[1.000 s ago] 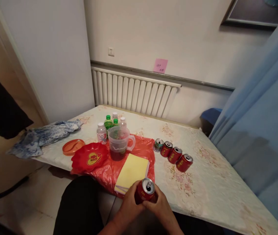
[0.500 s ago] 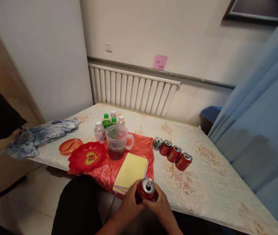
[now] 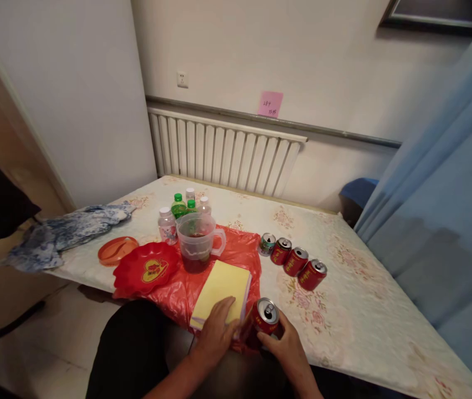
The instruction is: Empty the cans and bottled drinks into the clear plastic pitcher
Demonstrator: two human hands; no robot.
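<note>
Red opened can [image 3: 260,321] sits at the near edge of the table [image 3: 356,332], right hand [image 3: 288,344] wrapped round it; can't tell if it's supported below. Left hand [image 3: 216,333] empty, fingers loose over the yellow pad [image 3: 221,282]. Step reads as one-handed can handling; next move calls for mouth-up control. Four-can row [image 3: 296,262] beyond.

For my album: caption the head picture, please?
Right hand holding a red can, left hand over a yellow cloth.

Left hand [image 3: 216,331] loosely extended, right hand [image 3: 286,341] curled
</note>
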